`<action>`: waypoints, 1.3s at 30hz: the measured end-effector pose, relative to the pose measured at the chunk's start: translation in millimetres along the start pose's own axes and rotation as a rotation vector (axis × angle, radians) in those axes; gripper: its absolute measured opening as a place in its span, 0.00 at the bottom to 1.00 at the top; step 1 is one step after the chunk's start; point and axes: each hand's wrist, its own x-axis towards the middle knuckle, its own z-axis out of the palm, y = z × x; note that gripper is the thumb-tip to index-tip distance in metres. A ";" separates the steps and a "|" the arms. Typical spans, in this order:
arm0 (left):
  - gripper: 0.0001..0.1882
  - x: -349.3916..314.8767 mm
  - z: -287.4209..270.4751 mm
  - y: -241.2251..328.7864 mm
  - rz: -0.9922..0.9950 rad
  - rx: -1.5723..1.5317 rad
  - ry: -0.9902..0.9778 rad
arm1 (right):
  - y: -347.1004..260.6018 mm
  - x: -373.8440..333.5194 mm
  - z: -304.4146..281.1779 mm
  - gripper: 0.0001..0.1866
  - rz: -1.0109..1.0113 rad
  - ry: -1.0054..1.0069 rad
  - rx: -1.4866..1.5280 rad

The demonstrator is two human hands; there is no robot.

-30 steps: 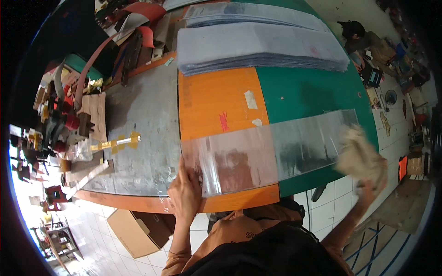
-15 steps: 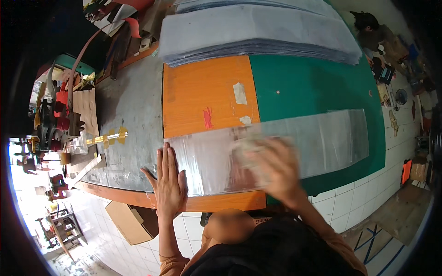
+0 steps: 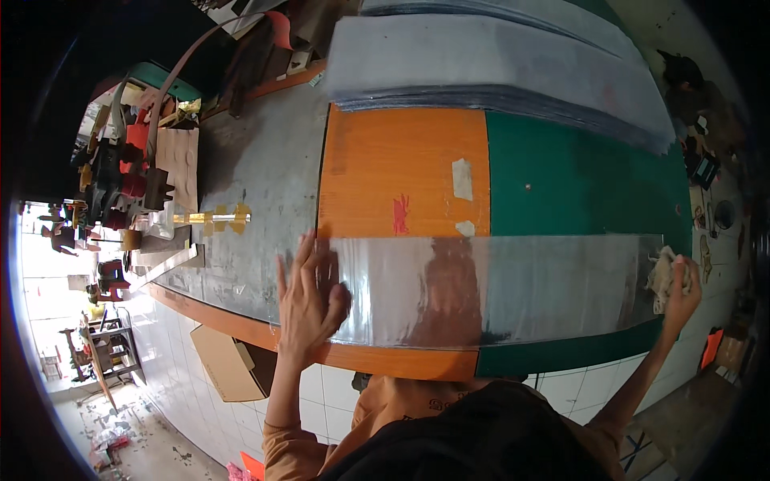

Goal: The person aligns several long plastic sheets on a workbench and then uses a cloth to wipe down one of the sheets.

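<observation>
A: Where are the hands on the long clear plastic sheet [image 3: 497, 289]?

B: The left hand [image 3: 309, 301] lies flat with fingers spread on the sheet's left end, pinning it to the desk [image 3: 257, 184]. The right hand [image 3: 680, 290] is at the far right end, fingers curled around a crumpled off-white rag [image 3: 662, 276] that touches the sheet

A: And where does the sheet itself lie?

B: Flat along the near edge of the desk, across the grey metal top, the orange board [image 3: 401, 168] and the green cutting mat [image 3: 577, 176]

A: How far along does the wiping look?

B: My judgement: the rag is at the right edge, and most of the sheet looks evenly glossy, so a pass seems complete or nearly so. Whether smears remain I cannot tell from the glare

A: What is left?

B: Probably the pile of grey translucent sheets [image 3: 497, 64] stacked at the far side of the desk; I cannot tell whether those are cleaned
</observation>
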 end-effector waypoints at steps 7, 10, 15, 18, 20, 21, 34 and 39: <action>0.32 -4.3 17.2 -6.3 0.009 -0.070 0.068 | -141.0 -44.9 9.4 0.16 -0.431 -0.132 0.170; 0.27 -5.1 24.0 -5.8 0.204 -0.002 0.161 | -154.4 -39.6 15.7 0.23 -0.515 -0.280 0.041; 0.19 0.4 14.5 11.9 0.435 -0.130 0.261 | -138.0 -40.3 16.6 0.38 -0.421 -0.508 -0.155; 0.06 -28.4 20.2 5.9 0.589 -0.309 0.442 | -134.8 -41.9 2.9 0.42 -0.434 -0.416 -0.244; 0.07 -45.4 18.9 3.2 0.761 -0.470 0.491 | -127.3 -41.3 -4.2 0.42 -0.404 -0.417 -0.236; 0.09 -51.6 16.0 3.6 0.846 -0.545 0.532 | -119.9 -39.5 -7.0 0.42 -0.392 -0.420 -0.228; 0.14 -56.8 -16.6 -2.0 0.870 0.071 0.587 | -62.2 -68.6 -69.2 0.13 -0.459 0.188 -0.391; 0.14 -68.4 17.2 -9.2 0.640 -0.072 0.082 | -106.3 -107.7 -42.8 0.14 -0.143 -0.003 -0.246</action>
